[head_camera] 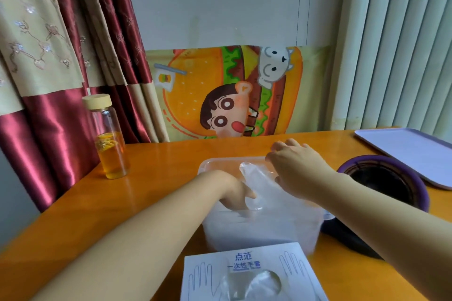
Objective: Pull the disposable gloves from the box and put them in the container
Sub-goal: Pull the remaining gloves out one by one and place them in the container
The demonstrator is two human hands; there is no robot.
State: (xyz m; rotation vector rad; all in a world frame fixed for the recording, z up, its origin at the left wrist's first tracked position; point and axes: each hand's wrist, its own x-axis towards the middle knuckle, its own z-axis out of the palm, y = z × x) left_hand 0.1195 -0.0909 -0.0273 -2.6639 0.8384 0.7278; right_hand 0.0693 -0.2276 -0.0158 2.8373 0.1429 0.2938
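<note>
The thin translucent plastic glove [259,178] sits halfway into the clear plastic container [220,160], its lower edge pinched by fingers of the left hand [232,190], the right hand [296,171] curled above it (grip unclear), so depositing seems under way, and next comes release, then reaching to the white cardboard box [244,260] on the orange bench [146,178].

Glass bottle [111,139] of amber liquid, lilac tray [411,154], purple-rimmed bowl [389,178]

orange table [151,193], red curtain [63,115], white wall [220,2]
</note>
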